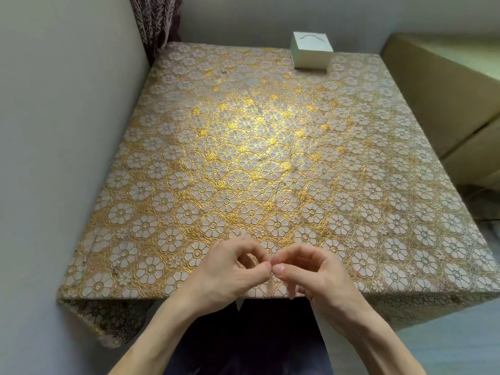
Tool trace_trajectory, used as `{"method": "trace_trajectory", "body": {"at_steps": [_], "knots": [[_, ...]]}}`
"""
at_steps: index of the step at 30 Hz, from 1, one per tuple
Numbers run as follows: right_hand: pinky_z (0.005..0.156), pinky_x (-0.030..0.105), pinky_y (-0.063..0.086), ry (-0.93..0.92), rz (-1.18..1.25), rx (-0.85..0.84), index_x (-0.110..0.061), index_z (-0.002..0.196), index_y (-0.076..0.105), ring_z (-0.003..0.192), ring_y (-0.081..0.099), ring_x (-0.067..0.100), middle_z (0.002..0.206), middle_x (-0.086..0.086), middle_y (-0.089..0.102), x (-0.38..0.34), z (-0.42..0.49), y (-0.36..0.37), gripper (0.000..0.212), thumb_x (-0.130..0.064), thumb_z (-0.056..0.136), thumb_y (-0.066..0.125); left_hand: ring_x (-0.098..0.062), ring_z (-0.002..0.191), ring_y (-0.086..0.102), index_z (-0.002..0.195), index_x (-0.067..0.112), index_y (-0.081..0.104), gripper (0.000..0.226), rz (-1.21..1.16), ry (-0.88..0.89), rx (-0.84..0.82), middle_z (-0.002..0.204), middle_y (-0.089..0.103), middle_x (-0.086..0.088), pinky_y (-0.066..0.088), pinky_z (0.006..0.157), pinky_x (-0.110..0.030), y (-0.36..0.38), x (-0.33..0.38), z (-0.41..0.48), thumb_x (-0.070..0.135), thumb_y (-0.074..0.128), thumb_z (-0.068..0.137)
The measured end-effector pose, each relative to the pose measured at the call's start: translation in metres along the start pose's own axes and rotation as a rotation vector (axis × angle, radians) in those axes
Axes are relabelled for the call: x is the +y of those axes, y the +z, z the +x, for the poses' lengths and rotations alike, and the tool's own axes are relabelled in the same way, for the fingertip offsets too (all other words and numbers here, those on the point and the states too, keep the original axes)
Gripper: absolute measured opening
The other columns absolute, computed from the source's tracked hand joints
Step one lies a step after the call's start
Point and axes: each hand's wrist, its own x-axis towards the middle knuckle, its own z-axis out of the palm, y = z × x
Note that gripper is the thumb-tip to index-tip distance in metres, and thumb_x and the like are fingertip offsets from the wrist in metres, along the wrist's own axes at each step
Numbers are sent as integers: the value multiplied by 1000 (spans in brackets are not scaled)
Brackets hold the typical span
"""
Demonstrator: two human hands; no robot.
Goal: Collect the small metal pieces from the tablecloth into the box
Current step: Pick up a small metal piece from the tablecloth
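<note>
Nearly lost in the gold flower pattern of the tablecloth (167,169), the small metal pieces (278,186) are showing only as faint slivers. The left hand (232,269) and right hand (311,272) are hovering over the near edge, fingers curled, each thumb and forefinger tip pressing together where the two hands are meeting. I cannot tell whether a piece is being pinched there. The pale box (311,51) is sitting at the far edge, well apart.

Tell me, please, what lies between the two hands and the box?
Head view: only flower-patterned tablecloth lies between the left hand, the right hand and the box; anything tiny on it cannot be made out.
</note>
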Motion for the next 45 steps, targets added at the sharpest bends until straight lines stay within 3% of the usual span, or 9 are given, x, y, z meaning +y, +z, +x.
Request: {"method": "trace_trajectory", "body": {"at_steps": [5,12,18,21,24,32,37,42,45], "knots": [[52,26,45,53,-142,-40,-11,98,71,54,51,16,72,3,65,-6,0,-5,22,-11,77,78,0,71,60,79,30,71,29,26,-7,3,86,64,18,46,67,-19,-3,4,1,56,64,68],[55,32,44,-5,-497,15,-29,78,68,53,50,14,66,-9,64,-17,2,-5,12,-18,82,70,0,66,58,78,31,68,23,-33,-47,-21,75,67,12,46,64,-19,-3,6,4,50,62,67],[52,29,45,41,-350,24,-18,77,61,46,48,11,51,-11,52,-13,5,0,18,-5,90,60,-12,63,62,83,14,66,17,-352,-69,26,77,72,-3,40,53,-20,1,12,12,28,65,74],[52,32,46,47,-348,50,-17,75,61,46,50,11,52,-11,53,-8,6,1,9,-18,85,60,-17,59,61,87,7,62,15,-430,-97,58,84,75,-7,38,48,-20,6,11,13,20,61,79],[50,28,44,87,-241,76,-25,71,62,50,49,12,58,-7,53,-6,8,1,9,-26,77,55,-17,57,59,89,9,62,7,-443,-129,88,82,75,-7,37,46,-20,8,8,13,12,64,94],[41,20,31,193,256,182,-12,85,53,51,44,11,90,1,69,-2,11,7,15,-1,94,46,-7,59,49,102,10,56,8,-402,-117,13,69,61,7,38,54,-17,8,9,12,15,50,104],[43,22,38,154,135,234,-24,69,67,54,49,10,89,10,56,5,10,9,14,-18,80,62,-3,58,44,98,16,60,8,-301,-88,81,68,53,15,40,56,-15,8,5,14,22,56,101],[47,24,45,141,-32,274,-10,84,64,61,60,14,90,6,65,6,8,7,15,-5,96,57,-2,57,50,99,10,60,8,-353,-73,61,96,72,-6,44,56,-13,8,7,15,14,53,102],[51,34,53,168,-156,302,-9,91,64,67,70,18,94,0,71,1,8,8,10,-15,97,58,-6,57,50,99,7,57,7,-366,-67,58,90,73,-3,42,53,-13,11,8,16,10,51,103]]}}
